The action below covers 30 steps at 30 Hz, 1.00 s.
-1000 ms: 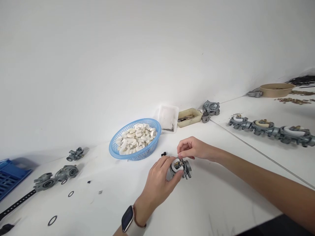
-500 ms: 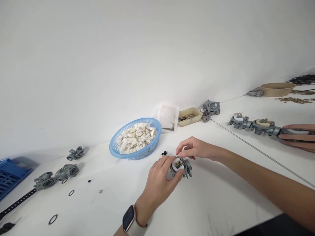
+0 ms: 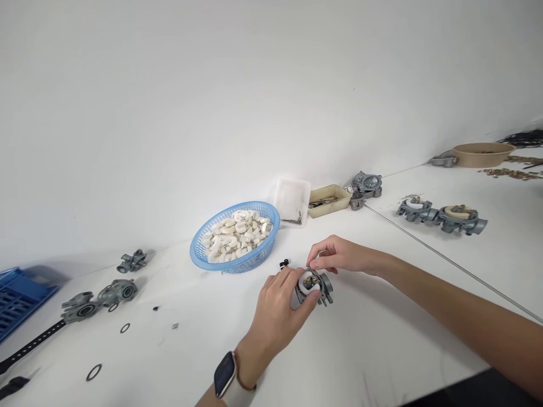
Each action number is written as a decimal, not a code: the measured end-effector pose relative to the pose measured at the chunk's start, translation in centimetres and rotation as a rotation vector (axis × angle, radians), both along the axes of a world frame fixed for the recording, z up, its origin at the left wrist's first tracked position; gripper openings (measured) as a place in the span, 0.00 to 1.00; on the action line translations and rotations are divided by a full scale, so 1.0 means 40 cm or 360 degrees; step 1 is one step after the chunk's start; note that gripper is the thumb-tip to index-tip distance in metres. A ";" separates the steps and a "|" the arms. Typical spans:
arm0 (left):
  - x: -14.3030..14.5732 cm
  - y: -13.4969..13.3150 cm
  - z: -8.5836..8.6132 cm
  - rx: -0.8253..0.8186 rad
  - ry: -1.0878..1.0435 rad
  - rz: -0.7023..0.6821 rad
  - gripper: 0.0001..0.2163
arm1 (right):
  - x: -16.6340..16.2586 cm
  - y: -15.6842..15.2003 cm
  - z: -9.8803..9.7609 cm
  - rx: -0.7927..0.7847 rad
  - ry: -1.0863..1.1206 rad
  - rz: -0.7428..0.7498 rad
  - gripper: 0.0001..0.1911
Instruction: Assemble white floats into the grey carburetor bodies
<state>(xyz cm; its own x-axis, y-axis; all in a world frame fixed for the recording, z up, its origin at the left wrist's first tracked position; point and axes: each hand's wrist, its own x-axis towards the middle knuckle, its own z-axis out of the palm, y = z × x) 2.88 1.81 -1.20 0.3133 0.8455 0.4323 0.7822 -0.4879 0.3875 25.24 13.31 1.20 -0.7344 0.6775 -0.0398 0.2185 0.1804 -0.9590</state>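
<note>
My left hand point(image 3: 275, 305) grips a grey metal carburetor body point(image 3: 326, 289), thumb on the near side and fingers on the far side, holding it on the white table. Inside its open face sit a white curved float point(image 3: 304, 281) and small brass parts. At the carburetor's far edge is my right hand point(image 3: 335, 254), thumb and index finger pinched together; whatever they hold, if anything, is too small to make out. Just behind the carburetor lies a small black part point(image 3: 284, 263).
A blue basket point(image 3: 193, 255) of white floats stands behind, beside a white tray point(image 3: 292, 198) and a cream box point(image 3: 328, 212) of thin metal pieces. Carburetors point(image 3: 460, 220) lie right, others point(image 3: 116, 291) left with black rings point(image 3: 94, 372). A brown bowl point(image 3: 483, 159) stands far right.
Another person's hand at the right has left the view, along with the carburetor part in it. My hands hold nearly the same pose at the carburetor; the view has shifted slightly.
</note>
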 end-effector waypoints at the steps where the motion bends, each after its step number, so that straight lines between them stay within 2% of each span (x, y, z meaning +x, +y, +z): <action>1: 0.000 0.001 0.000 0.0008 0.0008 0.0006 0.12 | 0.000 0.002 -0.003 0.0004 0.0004 -0.0003 0.17; 18: 0.003 0.000 0.003 -0.0062 -0.0018 -0.0001 0.12 | 0.001 0.006 -0.009 0.0002 0.0049 0.0037 0.17; 30: 0.002 -0.003 0.003 -0.0048 0.0003 0.0003 0.12 | -0.004 0.005 -0.008 0.0004 0.0066 -0.0017 0.19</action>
